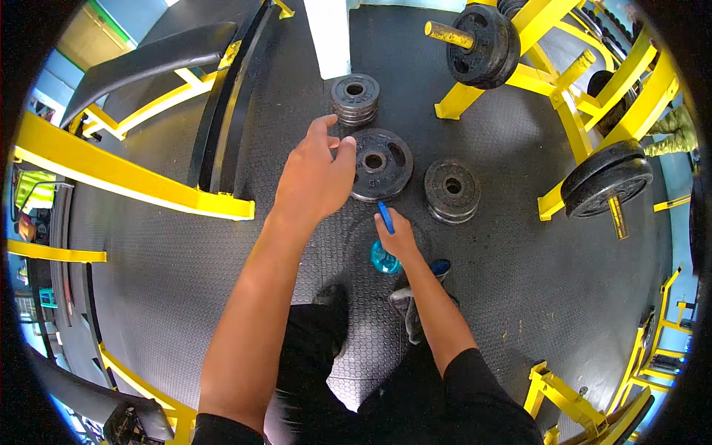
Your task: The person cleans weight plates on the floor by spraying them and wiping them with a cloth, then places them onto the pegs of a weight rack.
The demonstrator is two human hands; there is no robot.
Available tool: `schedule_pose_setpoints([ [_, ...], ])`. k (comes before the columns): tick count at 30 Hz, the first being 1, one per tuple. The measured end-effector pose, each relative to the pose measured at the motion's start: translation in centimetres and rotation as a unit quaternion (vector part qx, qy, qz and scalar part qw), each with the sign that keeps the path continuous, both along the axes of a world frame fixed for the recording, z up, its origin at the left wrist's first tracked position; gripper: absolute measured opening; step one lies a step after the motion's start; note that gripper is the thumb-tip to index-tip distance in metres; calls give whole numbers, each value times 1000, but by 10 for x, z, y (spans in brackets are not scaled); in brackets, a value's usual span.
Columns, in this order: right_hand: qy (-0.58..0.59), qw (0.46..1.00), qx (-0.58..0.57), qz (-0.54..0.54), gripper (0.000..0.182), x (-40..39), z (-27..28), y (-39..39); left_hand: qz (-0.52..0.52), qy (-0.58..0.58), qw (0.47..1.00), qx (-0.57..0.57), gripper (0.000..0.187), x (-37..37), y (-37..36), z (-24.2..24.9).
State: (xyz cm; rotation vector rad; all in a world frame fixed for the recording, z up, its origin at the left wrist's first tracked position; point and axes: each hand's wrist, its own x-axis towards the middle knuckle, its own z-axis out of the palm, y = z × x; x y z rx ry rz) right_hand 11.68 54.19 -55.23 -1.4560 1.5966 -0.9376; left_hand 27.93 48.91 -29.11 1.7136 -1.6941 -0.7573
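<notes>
My left hand [315, 174] is raised over the floor at the left edge of a large weight plate [393, 178], its fingers apart and holding nothing. Below that plate, my right hand [398, 236] is closed around a blue pen-like object [386, 218], whose tip points up toward the plate's lower edge. Just under my right hand is a round turquoise translucent object [383, 259], partly hidden by the hand. A stack of smaller plates [354, 100] lies above the large plate, and another short stack [452, 200] lies to its right.
Yellow racks with weight plates [483, 44] stand at the upper right. A black bench [156, 59] and a yellow beam [133, 170] are on the left. A grey cloth [406, 311] lies near my feet. Another person's leg [675, 133] shows at the far right.
</notes>
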Motion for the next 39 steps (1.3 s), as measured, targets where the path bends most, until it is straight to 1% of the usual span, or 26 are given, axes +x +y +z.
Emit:
schedule_pose_setpoints([
  [4,12,999,40,3,24,1,6,1,2,-4,1000,23,52,-3,-1,4],
  [6,-21,1000,-8,5,24,-3,6,7,6,-14,1000,27,52,-3,-3,3],
  [7,-20,1000,-7,4,24,-8,6,13,5,-12,1000,28,52,-2,-4,1],
  [9,91,978,-175,-63,30,-25,5,29,5,-32,999,9,54,3,-9,-10],
  [10,149,969,-181,-79,42,-40,6,38,3,-32,999,10,54,5,-12,-16],
  [12,261,935,-191,-149,48,-71,14,66,-11,-45,998,48,57,6,-16,-35],
  [13,251,935,-181,-176,51,-87,21,79,-14,-46,998,50,57,7,-17,-56],
  [15,238,934,-171,-206,54,-116,22,97,-121,-189,973,59,58,8,-22,-115],
  [17,281,900,-189,-275,58,-139,13,113,-233,-271,930,90,58,11,-29,-169],
  [18,278,898,-188,-284,58,-148,1,123,-240,-277,927,85,58,9,-31,-189],
  [20,231,889,-236,-318,62,-168,-37,127,-279,-399,866,117,61,-5,-51,-220],
  [21,232,881,-246,-331,62,-175,-50,124,-285,-401,865,99,61,-12,-69,-236],
  [23,97,903,-150,-390,61,-170,-76,140,-290,-507,804,117,64,-10,-80,-274],
  [24,66,901,-145,-403,55,-169,-77,146,-288,-542,784,92,62,-10,-80,-288],
  [25,68,902,-131,-406,55,-175,-79,151,-298,-542,779,102,62,-9,-81,-299],
  [27,318,889,-120,-307,49,-187,-81,169,-286,-586,759,13,56,-6,-81,-321],
  [28,321,891,-105,-303,49,-191,-83,172,-296,-583,757,25,56,-5,-82,-323],
  [29,209,912,-101,-338,46,-196,-85,172,-291,-556,778,27,58,-4,-86,-321],
  [30,96,917,-98,-374,45,-202,-86,171,-286,-529,799,26,59,-7,-86,-317],
  [31,99,915,-90,-380,45,-211,-88,168,-296,-527,796,28,59,-12,-83,-315],
  [33,192,863,-209,-417,43,-224,-93,159,-285,-521,802,59,64,-22,-77,-309],
  [34,191,862,-206,-423,43,-231,-92,160,-278,-506,816,15,63,-25,-66,-311],
  [35,200,874,-160,-413,45,-240,-87,165,-284,-508,813,15,63,-28,-56,-312],
  [36,208,885,-114,-400,47,-247,-83,169,-286,-488,823,45,60,-41,-43,-304],
  [37,207,884,-111,-404,47,-247,-81,171,-288,-467,833,76,58,-53,-29,-299],
  [39,270,888,-71,-365,49,-247,-76,174,-288,-445,844,88,57,-71,-1,-301],
])
